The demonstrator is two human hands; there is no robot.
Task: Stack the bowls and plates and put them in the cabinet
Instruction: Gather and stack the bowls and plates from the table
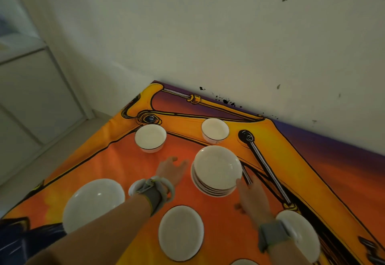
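At the far left, a pale cabinet [31,98] is seen standing on the floor beside the desk [312,171], which is covered by an orange and yellow printed cloth. On the cloth, a large white plate [93,204] is laid near the left edge. At 1 o'clock from it, a white bowl [150,137] is set upright.

The left hand [171,171] is stretched forward between that bowl and a stack of dishes [216,171]. Its fingers are held fairly straight and loosely spread, and nothing is held. It lies just beside the stack at the stack's 9 o'clock. Whether it rests on the cloth cannot be told. A grey strap with a white ring [154,191] is worn at its wrist.

A second plate [180,232] is placed at 6 o'clock from this hand. A second bowl [215,130] is set at 12 o'clock from the stack.

The right hand [253,198] is blurred. Its fingers are extended toward the stack's rim at 4 o'clock and its thumb is spread aside. Nothing is gripped, and contact with the rim cannot be told. A third plate [300,235] is partly covered by the right wrist.
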